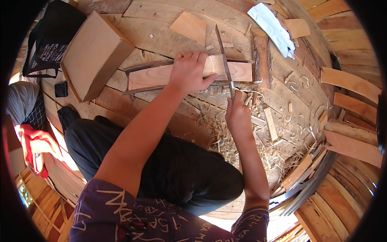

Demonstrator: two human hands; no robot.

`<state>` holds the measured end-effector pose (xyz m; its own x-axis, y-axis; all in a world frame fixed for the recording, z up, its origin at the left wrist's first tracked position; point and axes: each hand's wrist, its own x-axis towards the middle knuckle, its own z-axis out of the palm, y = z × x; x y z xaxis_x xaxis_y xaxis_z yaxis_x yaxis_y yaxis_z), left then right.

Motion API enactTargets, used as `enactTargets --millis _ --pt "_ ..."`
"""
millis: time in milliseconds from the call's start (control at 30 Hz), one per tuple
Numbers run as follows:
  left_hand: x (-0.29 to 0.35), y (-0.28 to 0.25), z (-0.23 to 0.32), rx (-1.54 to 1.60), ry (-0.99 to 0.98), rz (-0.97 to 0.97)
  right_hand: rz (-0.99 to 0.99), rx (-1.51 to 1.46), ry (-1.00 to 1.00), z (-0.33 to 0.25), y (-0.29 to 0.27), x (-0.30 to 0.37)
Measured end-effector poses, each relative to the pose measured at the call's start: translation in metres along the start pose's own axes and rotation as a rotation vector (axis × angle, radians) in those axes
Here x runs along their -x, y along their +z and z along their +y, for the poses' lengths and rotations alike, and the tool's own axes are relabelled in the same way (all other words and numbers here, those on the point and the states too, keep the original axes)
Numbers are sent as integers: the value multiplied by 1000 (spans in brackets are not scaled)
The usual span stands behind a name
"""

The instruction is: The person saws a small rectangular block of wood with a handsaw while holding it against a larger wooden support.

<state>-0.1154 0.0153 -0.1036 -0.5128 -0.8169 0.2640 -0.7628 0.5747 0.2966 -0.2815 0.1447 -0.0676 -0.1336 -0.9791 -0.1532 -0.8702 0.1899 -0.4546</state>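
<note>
My right hand (240, 115) is closed around the handle of a long, narrow-bladed knife (224, 52), its tip pointing away from me. The blade lies across the right end of a pale wooden block (213, 65). That block rests on a longer reddish plank (147, 77) on the floor. My left hand (189, 73) grips the block from above, fingers over its far side and thumb along its near side. The hand hides the block's left part. I cannot tell whether the knife's edge is cutting into the wood.
Shavings (225, 139) litter the wooden floor near my knees. A cardboard box (94, 56) and a black bag (52, 36) stand at left. A bark-edged board (262, 56) lies right of the plank, beneath a white crumpled sheet (272, 28). Stacked boards (354, 105) line the right side.
</note>
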Motion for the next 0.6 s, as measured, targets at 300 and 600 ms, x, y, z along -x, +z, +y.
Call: enactTargets --millis 300,600 --pt "-8 4 -4 -13 -99 -23 -26 -4 56 23 -9 56" --pt "-7 0 -4 -8 -54 -46 -57 39 12 16 -27 55"
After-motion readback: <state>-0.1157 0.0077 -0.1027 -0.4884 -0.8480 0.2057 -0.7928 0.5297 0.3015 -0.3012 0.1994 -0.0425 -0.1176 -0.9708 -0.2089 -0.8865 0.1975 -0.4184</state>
